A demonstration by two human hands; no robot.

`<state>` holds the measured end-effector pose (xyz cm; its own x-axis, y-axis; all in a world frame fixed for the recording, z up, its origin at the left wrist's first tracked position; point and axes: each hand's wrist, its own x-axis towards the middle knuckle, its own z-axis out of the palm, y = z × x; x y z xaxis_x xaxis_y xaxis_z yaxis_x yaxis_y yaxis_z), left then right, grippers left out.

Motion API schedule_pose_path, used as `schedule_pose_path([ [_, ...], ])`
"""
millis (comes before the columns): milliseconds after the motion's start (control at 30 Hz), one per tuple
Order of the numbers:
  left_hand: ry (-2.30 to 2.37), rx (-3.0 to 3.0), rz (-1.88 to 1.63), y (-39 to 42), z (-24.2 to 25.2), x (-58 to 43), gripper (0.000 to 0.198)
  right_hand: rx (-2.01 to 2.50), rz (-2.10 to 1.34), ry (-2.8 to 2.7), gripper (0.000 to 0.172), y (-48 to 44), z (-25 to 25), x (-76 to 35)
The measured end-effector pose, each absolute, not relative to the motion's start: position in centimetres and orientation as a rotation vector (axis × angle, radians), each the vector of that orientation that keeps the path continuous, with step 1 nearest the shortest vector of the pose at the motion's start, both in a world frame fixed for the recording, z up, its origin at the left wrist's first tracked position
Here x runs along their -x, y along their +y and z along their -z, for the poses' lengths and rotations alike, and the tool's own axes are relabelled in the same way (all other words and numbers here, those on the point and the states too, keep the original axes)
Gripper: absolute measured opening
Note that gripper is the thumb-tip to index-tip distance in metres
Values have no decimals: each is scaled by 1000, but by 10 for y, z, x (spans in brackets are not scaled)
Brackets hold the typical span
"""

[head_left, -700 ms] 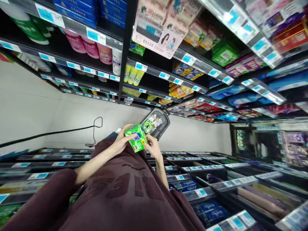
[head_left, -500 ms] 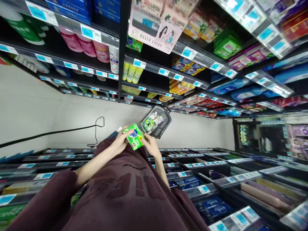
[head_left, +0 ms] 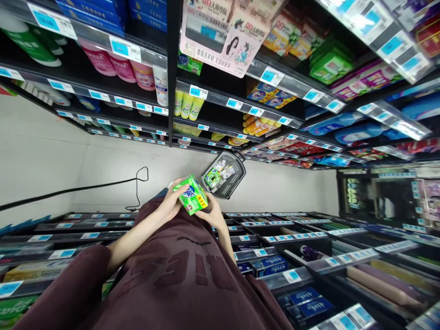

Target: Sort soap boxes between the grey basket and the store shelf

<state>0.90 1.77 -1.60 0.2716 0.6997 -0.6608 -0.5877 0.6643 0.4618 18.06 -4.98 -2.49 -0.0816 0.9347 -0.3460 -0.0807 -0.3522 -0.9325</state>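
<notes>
A green laundry soap pack [head_left: 193, 196] with blue-and-white lettering and a yellow label is held in front of my body. My left hand [head_left: 173, 200] grips it from the left, with the thumb across its front. On the opposite side, my right hand [head_left: 213, 211] has its fingers round the right edge and its thumb at the lower corner. Just beyond the pack, a black shopping basket [head_left: 233, 176] stands on the floor. Inside it lie green packs [head_left: 212, 178] and some white packets [head_left: 227, 172].
Shelves [head_left: 206, 94] ahead carry bottles, soaps and yellow-green cans [head_left: 186, 105]. A pink display sign [head_left: 220, 46] sticks out from them. More shelves [head_left: 288, 276] with boxes are close behind me. A black cable [head_left: 103, 184] hangs or lies at the left.
The soap pack has turned slightly, showing more of its yellow label. My right thumb has shifted down to the pack's lower corner. The basket has stayed in place.
</notes>
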Motion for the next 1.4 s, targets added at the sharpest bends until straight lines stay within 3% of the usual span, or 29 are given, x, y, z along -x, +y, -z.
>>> schedule_pose_path([
  [467, 976, -603, -774, 52, 14, -57, 53, 1300, -1285, -407, 55, -37, 55, -195],
  [567, 1020, -758, -717, 59, 21, -63, 53, 1336, -1315, -461, 55, -32, 52, -213],
  [767, 1090, -803, -648, 66, 39, -82, 53, 1484, -1454, -784, 79, -7, 38, -261],
  [1067, 959, -405, -1082, 80, 41, -164, 58, 1573, -1574, -1042, 73, 74, 20, -366],
  [1233, 996, -238, -1222, 58, 93, -189, 45, 1606, -1453, -1286, 72, 175, 6, -403],
  [1400, 1428, -472, -967, 0, 187, -179, 48, 1447, -1232, -1484, 65, 279, 1, -375],
])
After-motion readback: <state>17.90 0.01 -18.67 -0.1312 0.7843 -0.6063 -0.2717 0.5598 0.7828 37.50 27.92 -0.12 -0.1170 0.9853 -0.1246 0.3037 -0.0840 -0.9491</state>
